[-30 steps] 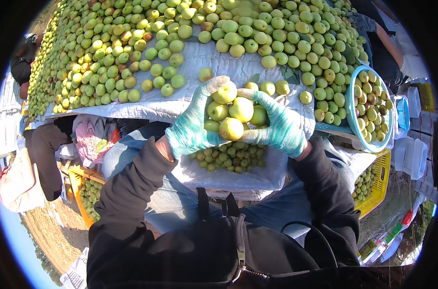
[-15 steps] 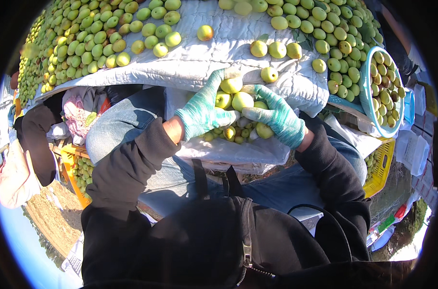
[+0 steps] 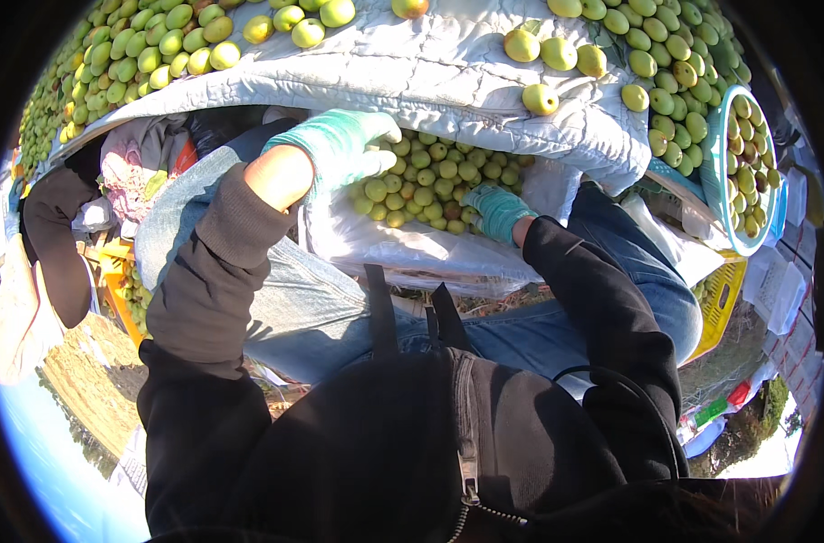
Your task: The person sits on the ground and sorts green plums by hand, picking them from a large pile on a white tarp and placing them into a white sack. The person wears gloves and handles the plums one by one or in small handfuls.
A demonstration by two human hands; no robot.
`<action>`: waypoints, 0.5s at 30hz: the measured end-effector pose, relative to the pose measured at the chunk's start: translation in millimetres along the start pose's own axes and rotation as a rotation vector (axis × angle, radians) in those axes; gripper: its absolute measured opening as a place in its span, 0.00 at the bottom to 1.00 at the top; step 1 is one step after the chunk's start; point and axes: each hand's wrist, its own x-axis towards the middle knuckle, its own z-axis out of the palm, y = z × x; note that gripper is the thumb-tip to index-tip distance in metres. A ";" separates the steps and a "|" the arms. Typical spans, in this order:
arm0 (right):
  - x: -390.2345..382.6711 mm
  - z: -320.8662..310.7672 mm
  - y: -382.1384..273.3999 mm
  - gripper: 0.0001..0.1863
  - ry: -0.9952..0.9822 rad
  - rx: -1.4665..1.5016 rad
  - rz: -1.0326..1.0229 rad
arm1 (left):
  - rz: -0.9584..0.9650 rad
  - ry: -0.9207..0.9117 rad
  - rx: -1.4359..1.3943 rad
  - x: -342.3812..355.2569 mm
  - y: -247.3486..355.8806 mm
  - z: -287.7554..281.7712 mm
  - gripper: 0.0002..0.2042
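Observation:
My left hand [image 3: 335, 149], in a teal-and-white glove, is raised at the upper left of a plastic-lined bin [image 3: 403, 253], its fingers apart and bent, nothing visible in them. Low at the bin's right side, my right hand [image 3: 493, 210], gloved alike, curls its fingers down among small green fruits [image 3: 430, 181]; whatever is under those fingers is hidden. Just beyond the bin lies a pale quilted sheet [image 3: 439, 68], with several loose fruits [image 3: 558, 53] near its right part and larger heaps on both sides.
A round basin [image 3: 720, 181] of fruit and a yellow crate [image 3: 715, 317] are on the right. Cloths [image 3: 127, 167], an orange crate [image 3: 113, 281] and another person's dark-clad leg [image 3: 54, 244] are on the left. My legs flank the bin.
The fruits cupped between my hands are no longer held up. My hands have parted: the left moved up-left and opened, the right dropped into the bin. The view shifted.

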 end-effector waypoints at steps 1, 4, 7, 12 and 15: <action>9.9 23.2 -3.4 0.20 0.006 -0.025 0.093 | 0.067 0.177 -0.031 1.4 -4.2 -9.0 0.15; 27.4 66.2 -0.6 0.18 -0.033 -0.148 0.310 | 0.037 0.626 -0.038 10.5 -11.0 -37.0 0.15; 22.0 82.2 8.4 0.17 -0.168 -0.257 0.332 | -0.073 0.626 0.353 13.1 -7.1 -57.5 0.26; 0.5 53.1 19.3 0.14 -0.164 0.091 0.349 | -0.128 0.700 0.033 35.0 13.4 -56.0 0.17; -19.1 3.7 6.2 0.18 -0.132 0.546 0.227 | -0.046 0.650 0.158 51.4 9.2 -54.8 0.17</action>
